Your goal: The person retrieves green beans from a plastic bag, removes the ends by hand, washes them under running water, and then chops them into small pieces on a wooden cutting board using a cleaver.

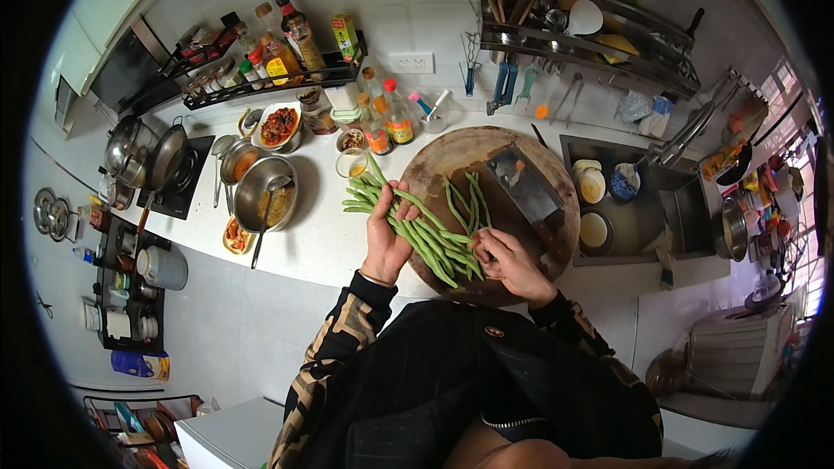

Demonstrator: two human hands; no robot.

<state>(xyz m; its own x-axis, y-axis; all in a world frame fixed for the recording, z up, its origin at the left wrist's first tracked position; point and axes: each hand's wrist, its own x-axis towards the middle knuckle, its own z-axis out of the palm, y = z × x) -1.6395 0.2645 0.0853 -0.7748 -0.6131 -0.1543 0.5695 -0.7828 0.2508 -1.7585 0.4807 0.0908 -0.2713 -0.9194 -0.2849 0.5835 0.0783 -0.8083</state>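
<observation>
A bundle of long green beans (pixel 427 238) lies across the left part of a round wooden chopping board (pixel 443 150). My left hand (pixel 387 234) grips the bundle near one end, its fingers curled over the pods. At the bundle's other end my right hand (pixel 511 264) pinches the tip of a bean between thumb and fingers. A few separate green beans (pixel 469 198) lie on the board just beyond my right hand. To their right a cleaver (pixel 524 182) rests flat, its wooden handle (pixel 552 242) towards me.
Left of the board stand a steel mixing bowl (pixel 244 192) with a ladle and a dish of red food (pixel 280 127). Sauce bottles (pixel 399 114) line the wall side. A sink (pixel 632 234) holding bowls lies right; a wok (pixel 168 153) is at the stove.
</observation>
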